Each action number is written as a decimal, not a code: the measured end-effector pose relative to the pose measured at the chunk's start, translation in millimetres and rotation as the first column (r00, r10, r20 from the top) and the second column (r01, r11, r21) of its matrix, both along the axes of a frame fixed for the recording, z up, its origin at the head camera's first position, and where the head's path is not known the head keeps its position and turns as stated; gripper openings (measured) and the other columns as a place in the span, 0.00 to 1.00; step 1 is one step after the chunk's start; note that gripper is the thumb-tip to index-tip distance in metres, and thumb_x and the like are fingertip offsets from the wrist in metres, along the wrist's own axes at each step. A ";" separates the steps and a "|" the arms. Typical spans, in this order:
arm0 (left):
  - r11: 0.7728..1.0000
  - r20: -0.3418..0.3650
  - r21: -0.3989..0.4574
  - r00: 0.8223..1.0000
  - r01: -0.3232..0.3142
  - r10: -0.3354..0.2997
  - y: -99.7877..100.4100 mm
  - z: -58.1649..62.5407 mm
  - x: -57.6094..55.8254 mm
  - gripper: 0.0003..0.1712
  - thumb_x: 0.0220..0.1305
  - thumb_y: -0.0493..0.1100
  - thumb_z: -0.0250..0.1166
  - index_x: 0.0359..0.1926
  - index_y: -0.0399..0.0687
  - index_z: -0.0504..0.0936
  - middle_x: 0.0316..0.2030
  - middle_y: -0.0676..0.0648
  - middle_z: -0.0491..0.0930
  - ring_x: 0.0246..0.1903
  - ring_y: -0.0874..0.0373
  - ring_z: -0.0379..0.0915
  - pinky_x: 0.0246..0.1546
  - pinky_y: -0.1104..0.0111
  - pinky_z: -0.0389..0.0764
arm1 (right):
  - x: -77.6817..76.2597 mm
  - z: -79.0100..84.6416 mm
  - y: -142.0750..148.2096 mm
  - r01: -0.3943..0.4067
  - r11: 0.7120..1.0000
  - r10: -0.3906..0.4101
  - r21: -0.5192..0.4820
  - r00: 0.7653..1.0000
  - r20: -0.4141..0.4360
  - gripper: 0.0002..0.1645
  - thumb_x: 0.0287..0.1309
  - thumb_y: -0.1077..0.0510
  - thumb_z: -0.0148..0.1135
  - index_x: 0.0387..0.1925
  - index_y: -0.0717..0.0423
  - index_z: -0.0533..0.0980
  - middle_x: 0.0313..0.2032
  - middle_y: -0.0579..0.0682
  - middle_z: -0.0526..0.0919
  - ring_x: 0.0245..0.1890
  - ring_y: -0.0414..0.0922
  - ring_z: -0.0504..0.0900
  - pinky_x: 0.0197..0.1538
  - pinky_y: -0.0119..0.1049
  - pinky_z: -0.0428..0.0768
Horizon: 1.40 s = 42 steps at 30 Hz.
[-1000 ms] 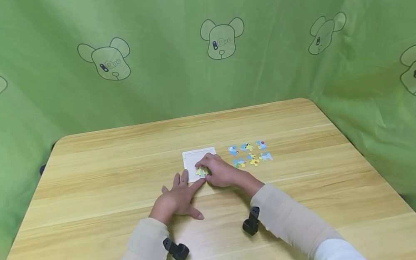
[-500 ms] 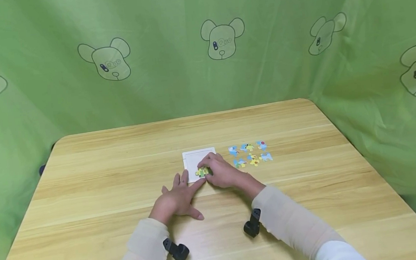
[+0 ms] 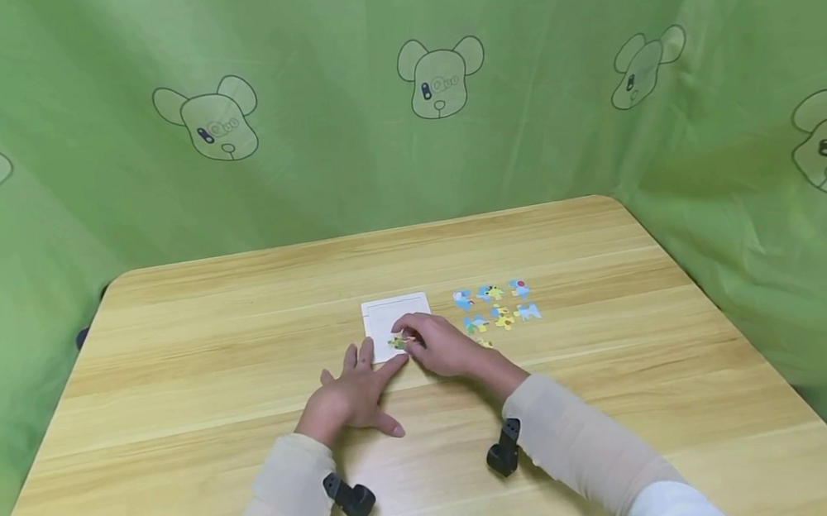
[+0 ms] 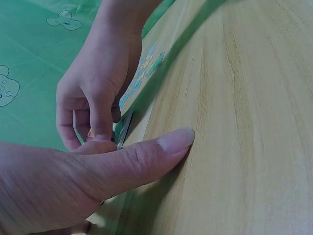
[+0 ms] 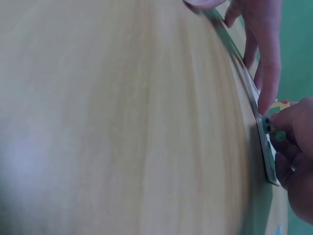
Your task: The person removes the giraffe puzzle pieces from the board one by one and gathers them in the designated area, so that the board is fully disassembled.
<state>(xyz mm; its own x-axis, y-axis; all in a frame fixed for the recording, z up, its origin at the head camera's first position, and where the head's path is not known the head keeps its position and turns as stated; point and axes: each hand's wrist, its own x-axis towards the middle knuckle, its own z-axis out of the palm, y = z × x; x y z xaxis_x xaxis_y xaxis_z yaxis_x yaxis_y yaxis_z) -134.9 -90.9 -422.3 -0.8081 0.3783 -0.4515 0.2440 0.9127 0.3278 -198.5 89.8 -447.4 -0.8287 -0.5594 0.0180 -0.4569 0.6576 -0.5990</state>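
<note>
A small white puzzle frame (image 3: 377, 315) lies on the table in front of both hands. My left hand (image 3: 352, 397) rests palm down with fingers spread, its fingertips at the frame's near left corner and near edge. Over the frame's near side, my right hand (image 3: 446, 344) pinches a green and yellow jigsaw piece (image 5: 275, 110) between thumb and fingers. That piece stands tilted in the right wrist view, close to the left index fingertip. The right hand's fingers cover part of it and the frame's right side.
Several loose jigsaw pieces (image 3: 504, 317), blue and yellow, lie in rows to the right of the frame. One yellow piece (image 3: 485, 343) shows partly behind the right wrist. Green curtains (image 3: 345, 173) stand behind and beside the wooden table (image 3: 239, 308).
My right hand has lowered slightly toward me, and the pinched piece has tilted. A yellow piece by the right wrist has come into view. My left hand stays in place.
</note>
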 end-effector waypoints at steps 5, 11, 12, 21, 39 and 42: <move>1.000 -0.003 0.002 1.000 -0.003 0.003 -0.4 -1.0 -0.6 0.61 0.40 0.65 0.73 0.73 0.71 0.48 0.73 0.35 0.33 0.71 0.36 0.30 0.57 0.28 0.46 | -1.8 0.6 3.5 0.068 0.996 -0.068 -0.055 0.998 0.011 0.16 0.61 0.62 0.56 0.51 0.52 0.73 0.37 0.45 0.78 0.38 0.40 0.76 0.46 0.35 0.77; 1.000 0.005 0.001 1.000 -0.004 0.004 -0.3 -1.2 -1.1 0.61 0.40 0.65 0.73 0.72 0.72 0.48 0.73 0.36 0.32 0.72 0.36 0.29 0.58 0.28 0.46 | -3.6 6.4 14.0 0.116 0.987 -0.117 -0.108 0.993 -0.003 0.15 0.61 0.63 0.56 0.50 0.54 0.74 0.39 0.47 0.79 0.39 0.42 0.76 0.46 0.36 0.77; 1.000 0.005 0.004 1.000 -0.006 0.006 -0.2 -1.2 -1.2 0.61 0.39 0.65 0.73 0.72 0.72 0.49 0.73 0.36 0.32 0.71 0.36 0.29 0.58 0.28 0.45 | -3.8 7.3 16.6 0.122 0.986 -0.124 -0.115 0.992 -0.003 0.16 0.61 0.63 0.56 0.51 0.55 0.74 0.40 0.48 0.79 0.39 0.43 0.76 0.46 0.37 0.77; 1.000 0.009 0.011 1.000 -0.014 0.014 0.5 -0.4 -0.5 0.61 0.38 0.64 0.74 0.72 0.72 0.49 0.73 0.36 0.32 0.71 0.36 0.29 0.58 0.28 0.44 | -4.2 10.9 40.8 0.193 0.974 -0.194 -0.118 0.981 0.005 0.16 0.62 0.63 0.55 0.52 0.56 0.75 0.47 0.52 0.80 0.45 0.47 0.77 0.51 0.42 0.77; 0.999 0.005 0.028 1.000 -0.027 0.027 -0.4 -0.6 0.6 0.61 0.38 0.62 0.75 0.72 0.72 0.50 0.73 0.36 0.32 0.72 0.37 0.28 0.59 0.28 0.43 | 8.1 5.7 90.4 0.327 0.931 -0.325 -0.161 0.945 0.040 0.16 0.61 0.62 0.58 0.51 0.56 0.76 0.41 0.55 0.81 0.36 0.46 0.78 0.36 0.36 0.77; 0.999 0.007 0.029 1.000 -0.028 0.028 -0.2 -0.7 0.6 0.61 0.38 0.62 0.75 0.72 0.72 0.50 0.73 0.36 0.32 0.72 0.37 0.28 0.59 0.28 0.43 | 11.6 5.8 97.2 0.344 0.923 -0.343 -0.174 0.939 0.037 0.15 0.61 0.62 0.58 0.50 0.57 0.76 0.40 0.55 0.81 0.35 0.46 0.78 0.36 0.36 0.77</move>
<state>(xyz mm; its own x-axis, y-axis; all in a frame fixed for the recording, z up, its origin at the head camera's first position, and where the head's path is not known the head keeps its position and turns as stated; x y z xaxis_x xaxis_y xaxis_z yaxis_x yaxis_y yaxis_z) -134.3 -91.1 -423.0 -0.8156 0.3685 -0.4460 0.2159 0.9091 0.3564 -187.0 187.0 -441.6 -0.9699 -0.2286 0.0842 -0.2177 0.6582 -0.7207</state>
